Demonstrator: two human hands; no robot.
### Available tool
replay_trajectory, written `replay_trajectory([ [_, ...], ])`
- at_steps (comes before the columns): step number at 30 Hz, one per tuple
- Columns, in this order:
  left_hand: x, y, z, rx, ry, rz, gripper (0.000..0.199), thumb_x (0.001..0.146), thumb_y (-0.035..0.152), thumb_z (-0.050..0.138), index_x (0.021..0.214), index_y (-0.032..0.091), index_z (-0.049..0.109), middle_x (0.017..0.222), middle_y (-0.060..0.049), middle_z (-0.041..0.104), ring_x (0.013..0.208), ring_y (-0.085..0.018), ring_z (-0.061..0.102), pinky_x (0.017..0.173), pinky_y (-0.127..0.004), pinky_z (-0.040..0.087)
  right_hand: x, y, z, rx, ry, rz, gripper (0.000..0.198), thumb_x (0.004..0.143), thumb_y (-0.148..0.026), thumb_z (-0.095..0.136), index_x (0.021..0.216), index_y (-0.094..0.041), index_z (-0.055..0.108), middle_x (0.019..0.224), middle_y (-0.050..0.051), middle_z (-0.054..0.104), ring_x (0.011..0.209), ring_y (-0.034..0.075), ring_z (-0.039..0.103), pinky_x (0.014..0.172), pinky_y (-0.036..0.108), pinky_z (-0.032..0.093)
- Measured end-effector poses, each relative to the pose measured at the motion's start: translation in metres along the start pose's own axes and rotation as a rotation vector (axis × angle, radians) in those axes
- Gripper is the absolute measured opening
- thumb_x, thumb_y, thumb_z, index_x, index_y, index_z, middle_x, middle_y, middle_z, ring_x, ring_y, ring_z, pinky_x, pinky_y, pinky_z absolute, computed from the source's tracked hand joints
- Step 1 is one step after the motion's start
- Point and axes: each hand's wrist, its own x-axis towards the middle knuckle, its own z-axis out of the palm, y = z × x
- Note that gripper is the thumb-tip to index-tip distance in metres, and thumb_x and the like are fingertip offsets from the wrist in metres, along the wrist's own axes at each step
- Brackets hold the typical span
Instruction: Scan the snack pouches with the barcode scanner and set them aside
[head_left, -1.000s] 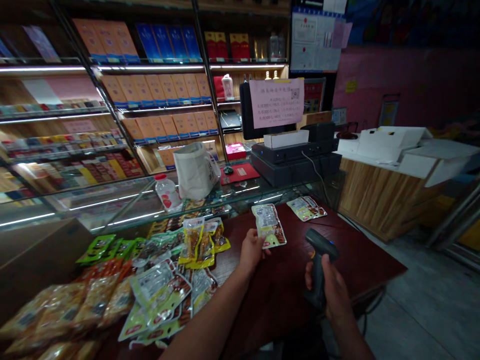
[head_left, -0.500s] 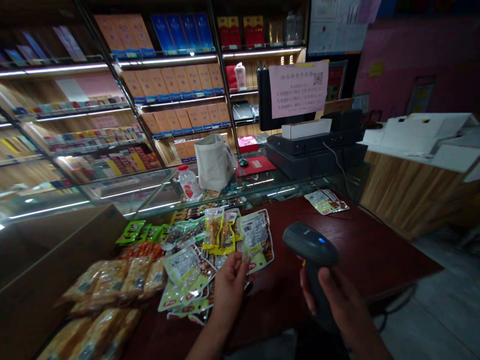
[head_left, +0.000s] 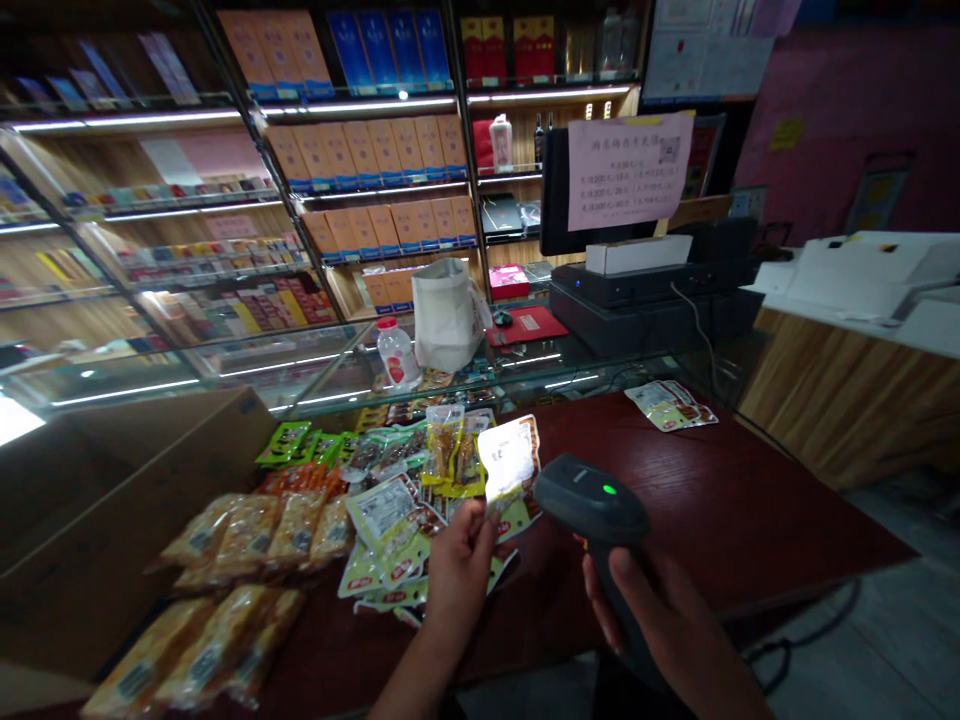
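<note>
My left hand (head_left: 463, 565) pinches the lower edge of a snack packet (head_left: 511, 465), raised with its printed back towards me. Bright light from the scanner washes out much of that back. Wrapped around the handle of a dark barcode scanner (head_left: 592, 500) is my right hand (head_left: 664, 610). A green light glows on top of the scanner, and its head points at the packet from close by on the right. Beside my left hand lies a pile of similar green-and-white packets (head_left: 390, 530), with yellow snack packets (head_left: 452, 450) just behind it.
An open cardboard box (head_left: 135, 510) stands at the left, beside bagged bread-like snacks (head_left: 232, 540). Two or so packets (head_left: 670, 405) lie farther right on the dark red table (head_left: 712, 510). Behind are a glass counter, a plastic bottle (head_left: 397, 355), a white bag (head_left: 448, 315) and a monitor (head_left: 555, 190).
The scanner has moved left, closer to the packet. Its indicator has turned from blue to green, and bright light now falls on the packet. The view has shifted slightly left.
</note>
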Motion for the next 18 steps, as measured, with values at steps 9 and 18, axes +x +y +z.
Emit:
replay_trajectory([
  [9,-0.006,0.006,-0.021,-0.114,0.052,-0.088,0.044,0.070,0.059,0.075,0.081,0.021,0.055,0.066,0.003,0.061,0.059,-0.016,0.064,0.054,-0.026,0.056,-0.003,0.009,-0.006,0.005,0.031,0.035,0.059,0.077,-0.077,0.063,0.075,-0.018,0.069,0.057,0.003,0.062,0.044,0.014,0.054,0.043,0.024,0.044],
  [18,-0.008,0.019,-0.114,-0.117,0.321,-0.262,0.044,0.066,0.045,0.075,0.095,0.023,0.050,0.060,0.009,0.059,0.043,-0.012,0.057,0.043,-0.023,0.048,0.009,0.026,-0.018,0.027,0.015,0.092,0.059,0.081,-0.076,0.061,0.089,-0.018,0.069,0.062,0.003,0.066,0.045,0.014,0.053,0.043,0.025,0.043],
])
